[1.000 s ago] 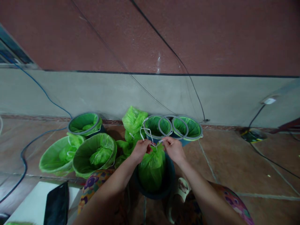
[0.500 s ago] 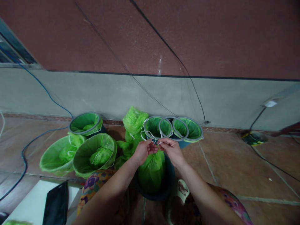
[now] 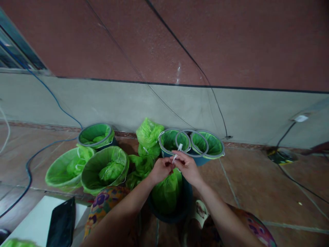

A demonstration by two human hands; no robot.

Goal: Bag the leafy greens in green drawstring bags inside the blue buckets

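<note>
My left hand [image 3: 161, 169] and my right hand [image 3: 187, 168] meet above a green mesh bag [image 3: 166, 192], fingertips pinched together on a white drawstring [image 3: 175, 158]. A white end of it sticks up past my right fingers. The bag's top is gathered just below my hands, and its lower part sits inside a dark bucket [image 3: 189, 202] between my legs. The exact crossing of the string is hidden by my fingers.
Along the wall stand bag-lined buckets with grey rims [image 3: 221, 144], and another [image 3: 95, 133] at left. Green bags [image 3: 149, 133] lie between them. Two lined baskets [image 3: 105, 171] are nearer. A dark phone-like slab [image 3: 61, 223] rests on a white surface. Cables [image 3: 29, 171] cross the floor.
My hands have come closer together, from drawing white string loops out between them to pinching the string in one spot. The loose loops over the bucket rims are gone.
</note>
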